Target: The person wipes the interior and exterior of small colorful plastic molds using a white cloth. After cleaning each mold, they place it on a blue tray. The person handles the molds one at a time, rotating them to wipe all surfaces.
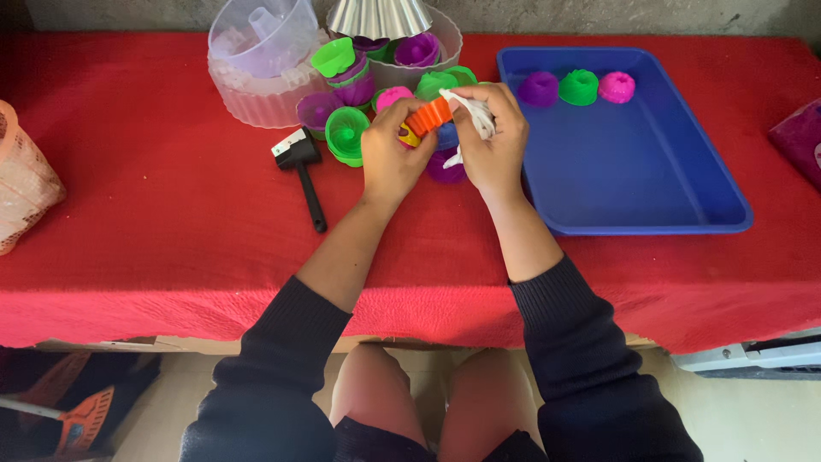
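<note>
Left edge: pale peach woven plastic basket (21,175), partly cut off, on the red cloth-covered table (171,231). Next, clear fluted plastic ring mould (261,64) sitting on a stack of similar clear moulds, and below it a small black mallet-like tool with a white label (302,171) lying flat on the cloth, well apart from the hands. Centre: heap of small fluted plastic cups in green, purple and pink (351,94), some spilling out of a clear bowl (428,64) with a shiny metal fluted mould (379,15) above it. Left hand (389,154) is closed around the near end of a small orange fluted plastic cup (428,115), thumb and fingers pinching it; the cup juts up and right out of the grip, held above the heap, off the table. Right hand (492,141) touches the cup's other end, fingers curled shut on a crumpled white cloth (475,115) pressed against the cup rim. Cup sits between both hands, at the fingertips rather than in the palms. Right: blue rectangular plastic tray (633,171), with one purple, one green and one pink fluted cup (580,86) in a row at its far edge. Far right edge: purple item (800,137), cut off, cannot tell what.
</note>
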